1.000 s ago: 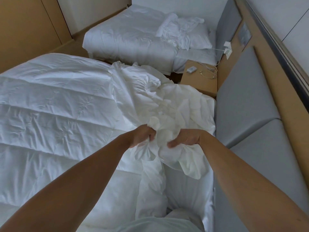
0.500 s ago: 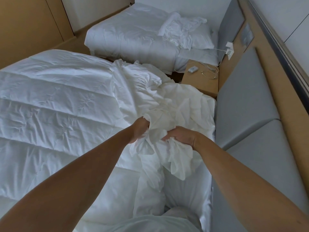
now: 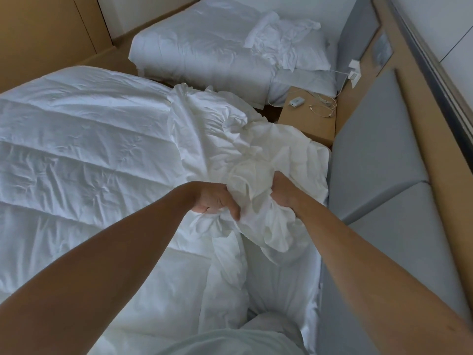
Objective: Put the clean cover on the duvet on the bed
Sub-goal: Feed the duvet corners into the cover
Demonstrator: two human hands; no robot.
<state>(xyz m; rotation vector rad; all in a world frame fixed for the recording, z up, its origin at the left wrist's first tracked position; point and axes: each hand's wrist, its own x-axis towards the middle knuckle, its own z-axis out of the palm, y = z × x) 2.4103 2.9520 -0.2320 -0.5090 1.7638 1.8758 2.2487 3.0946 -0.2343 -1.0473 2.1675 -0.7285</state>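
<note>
Your left hand [image 3: 213, 199] and right hand [image 3: 284, 192], fingers curled, grip bunched white cover [image 3: 256, 175] above quilted duvet [image 3: 84, 149], near grey headboard [image 3: 378, 175].

From my view, the crumpled white cloth cover [image 3: 220, 131] lies on the quilted white duvet [image 3: 76, 139], with the tan wooden nightstand [image 3: 307, 123] behind.

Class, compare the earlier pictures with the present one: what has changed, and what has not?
The right hand shifted forward, gathering more cover into the bunch between it and the left hand. Both hands still grip the cover; the duvet lies spread as before.
</note>
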